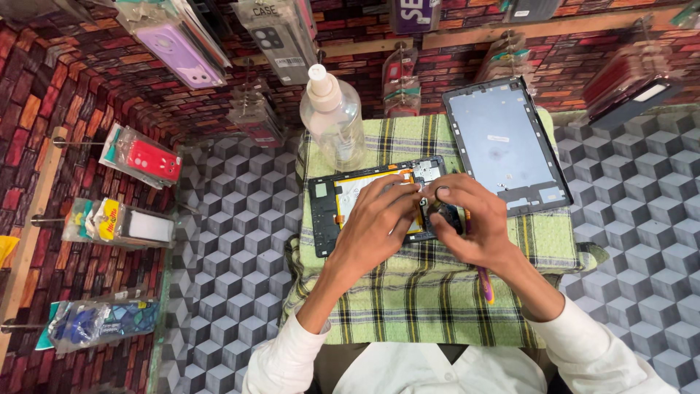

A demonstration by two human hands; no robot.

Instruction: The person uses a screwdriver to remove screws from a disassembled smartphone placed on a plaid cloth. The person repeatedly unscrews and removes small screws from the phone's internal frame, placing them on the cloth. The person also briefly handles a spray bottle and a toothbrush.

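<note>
An opened tablet body (329, 208) with a black frame and a pale battery lies on a green plaid cloth (408, 306). My left hand (375, 222) rests on its middle, fingers pressing near the right end. My right hand (470, 222) sits over the tablet's right edge, thumb and forefinger pinched on a small dark part there. A purple-handled tool (485, 286) shows under my right wrist; whether the hand grips it is unclear. The removed grey back panel (503, 142) lies just beyond my right hand.
A clear plastic spray bottle (332, 120) stands at the cloth's far left corner. Packaged phone cases (146, 159) hang on pegs along the brick-pattern wall at left and above. The counter (233, 241) has a grey cube pattern.
</note>
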